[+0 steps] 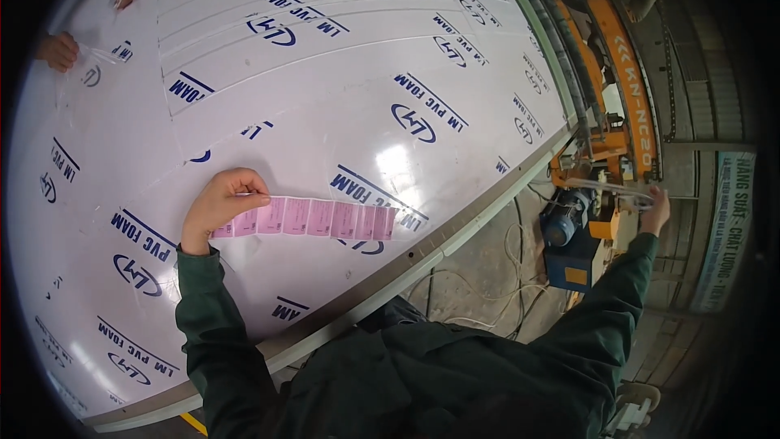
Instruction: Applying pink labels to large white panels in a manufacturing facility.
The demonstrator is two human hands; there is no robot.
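Note:
My left hand (226,203) pinches the upper edge of a strip of pink labels (321,217), thumb against fingers. The strip is made of several printed panels and stretches to the right, lying along the film-covered board (268,134). Far out to the right, beyond the board's edge, my right hand (655,211) is raised at arm's length. Its fingers are closed around a clear, shiny strip (605,187) that trails to the left. The exact kind of that clear thing is hard to make out.
At the upper left, another person's hands (58,51) touch the board's clear film. A metal rail (390,272) borders the board's near side. On the right stand an orange machine (626,81) and a blue motor (565,219). Cables (516,276) lie on the floor.

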